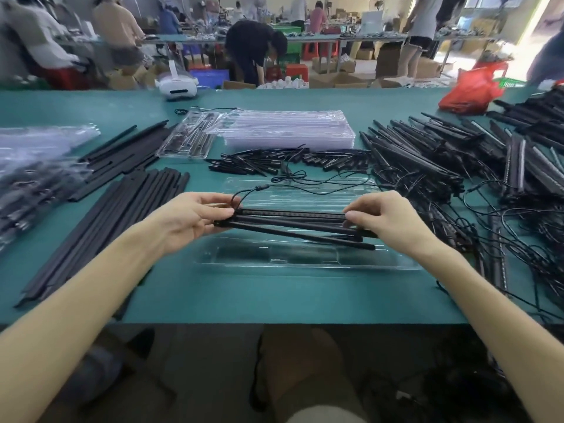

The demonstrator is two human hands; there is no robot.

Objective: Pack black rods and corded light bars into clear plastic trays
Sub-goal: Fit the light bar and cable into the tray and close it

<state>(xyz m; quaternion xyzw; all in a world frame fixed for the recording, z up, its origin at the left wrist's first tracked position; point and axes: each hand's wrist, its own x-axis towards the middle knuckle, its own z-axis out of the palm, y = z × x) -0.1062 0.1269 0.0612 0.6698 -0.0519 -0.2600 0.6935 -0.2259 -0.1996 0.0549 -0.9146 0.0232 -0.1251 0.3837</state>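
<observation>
A person works at a green table (213, 294), both arms stretched forward. The two hands hold one bundle (293, 225) of black rods with a light bar along its far side, held crosswise just above a clear tray (305, 261) that lies near the table's front edge. The left hand (195, 219) pinches the bundle's left end. The right hand (389, 221) pinches the right end, where the rod tips are uneven and some stick out farther. The bar's thin cord (308, 180) loops away behind, over a second tray (335, 193). Spare rods (122, 215) lie to the left, a tangled heap of light bars (427, 154) to the right, and a stack of trays (287, 132) farther back.

The step looks like evening up the bundle before seating it. Next, the pieces would need lowering into the tray's long channels, with the loose cord gathered in so it does not snag.
</observation>
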